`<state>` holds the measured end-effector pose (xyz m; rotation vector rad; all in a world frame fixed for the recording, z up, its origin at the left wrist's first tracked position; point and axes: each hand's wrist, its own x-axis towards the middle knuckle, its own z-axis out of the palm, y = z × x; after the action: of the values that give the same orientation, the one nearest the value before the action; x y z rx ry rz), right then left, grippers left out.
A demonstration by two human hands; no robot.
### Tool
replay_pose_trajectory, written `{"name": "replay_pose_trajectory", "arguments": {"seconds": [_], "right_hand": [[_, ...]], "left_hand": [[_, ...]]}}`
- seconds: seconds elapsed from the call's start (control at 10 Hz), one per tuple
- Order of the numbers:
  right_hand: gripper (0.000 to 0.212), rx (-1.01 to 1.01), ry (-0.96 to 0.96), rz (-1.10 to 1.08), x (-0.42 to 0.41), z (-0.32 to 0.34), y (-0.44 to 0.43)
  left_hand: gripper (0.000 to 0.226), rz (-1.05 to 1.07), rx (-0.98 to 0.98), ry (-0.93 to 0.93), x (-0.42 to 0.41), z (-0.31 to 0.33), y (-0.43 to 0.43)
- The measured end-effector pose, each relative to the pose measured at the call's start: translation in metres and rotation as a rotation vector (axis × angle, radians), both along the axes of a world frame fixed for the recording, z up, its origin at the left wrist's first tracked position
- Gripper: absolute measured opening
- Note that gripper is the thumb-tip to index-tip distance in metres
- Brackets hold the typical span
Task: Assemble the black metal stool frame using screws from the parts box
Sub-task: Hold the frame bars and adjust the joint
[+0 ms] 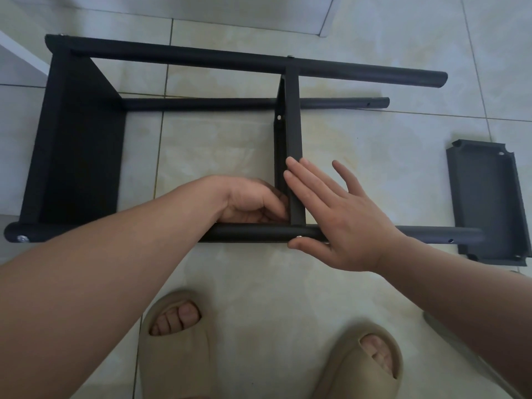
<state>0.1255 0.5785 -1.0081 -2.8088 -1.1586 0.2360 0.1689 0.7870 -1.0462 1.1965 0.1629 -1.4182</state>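
The black metal stool frame (184,57) lies on its side on the tiled floor, with three tubular legs running left to right and a wide panel at the left end. A black cross brace (291,116) stands between the far leg and the near leg (247,232). My left hand (253,201) reaches inside the frame, fingers curled at the brace's lower left side; what they hold is hidden. My right hand (331,208) lies flat, straight fingers pressing on the brace, thumb touching a silver screw (299,237) in the near leg.
A loose dark metal panel (486,203) with screw holes lies on the floor at the right. Another screw head (22,239) shows at the near leg's left end. My two feet in beige slippers (178,341) stand just below the frame.
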Motion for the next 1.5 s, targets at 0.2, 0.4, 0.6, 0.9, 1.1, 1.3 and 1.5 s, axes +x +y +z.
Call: {"name": "replay_pose_trajectory", "arguments": {"seconds": [0.2,0.4,0.6,0.9,1.1,1.3,1.5], "right_hand": [[0.091,-0.001,0.001,-0.002,-0.0002,0.0008,0.0000],[0.091,-0.010,-0.013,0.001,-0.0015,-0.0001,0.0002],[0.091,0.004,-0.020,0.001,-0.0017,0.0003,0.0003],[0.091,0.005,-0.004,-0.001,-0.0019,0.0000,0.0002],[0.090,0.015,0.018,-0.007,-0.0024,-0.0016,0.0008],[0.091,0.013,0.038,-0.019,-0.0025,-0.0006,0.0018],[0.091,-0.014,0.039,-0.018,-0.0026,0.0013,0.0025]], "left_hand": [[0.041,-0.093,0.017,-0.001,0.0026,-0.0003,-0.0009],[0.030,-0.033,0.036,-0.056,0.0025,0.0001,-0.0017],[0.027,0.034,0.025,-0.075,-0.0009,-0.0004,-0.0019],[0.032,-0.035,-0.045,-0.053,-0.0036,-0.0023,0.0025],[0.023,-0.033,0.053,-0.171,-0.0063,-0.0039,0.0000],[0.019,0.055,-0.051,-0.099,-0.0049,-0.0068,0.0020],[0.019,0.027,-0.009,-0.155,-0.0056,-0.0070,-0.0001]]}}
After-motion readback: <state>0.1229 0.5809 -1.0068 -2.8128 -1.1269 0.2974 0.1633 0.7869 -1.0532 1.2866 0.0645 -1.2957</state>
